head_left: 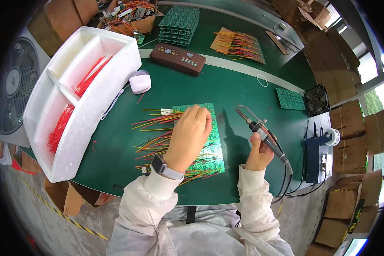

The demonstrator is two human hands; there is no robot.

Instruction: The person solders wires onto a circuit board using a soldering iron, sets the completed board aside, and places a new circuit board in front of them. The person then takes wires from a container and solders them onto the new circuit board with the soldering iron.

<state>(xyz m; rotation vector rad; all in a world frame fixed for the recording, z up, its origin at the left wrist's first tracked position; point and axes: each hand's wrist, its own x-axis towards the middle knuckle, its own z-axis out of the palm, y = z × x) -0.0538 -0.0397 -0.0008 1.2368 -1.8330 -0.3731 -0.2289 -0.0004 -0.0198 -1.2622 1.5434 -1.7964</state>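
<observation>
My left hand [188, 135], with a watch [161, 165] on its wrist, is over a green circuit board panel [216, 147]. Its fingers are curled together, and whatever they pinch is hidden. Red, yellow and black wires [154, 146] lie across the panel in rows, their loose ends reaching out to the left. To the right of the panel, my right hand [258, 157] is closed around a soldering iron [266, 137] that has a thin metal feed tube along it. The iron's tip points up and left, apart from the panel.
On the left stands a white foam box [102, 81] with red wires in its compartments. Behind lie a brown case [178, 59], a white earbud case [140, 82], stacked circuit boards [178, 26] and a wired panel [243, 46]. A small fan [316, 100] and a blue soldering unit [313, 160] stand right.
</observation>
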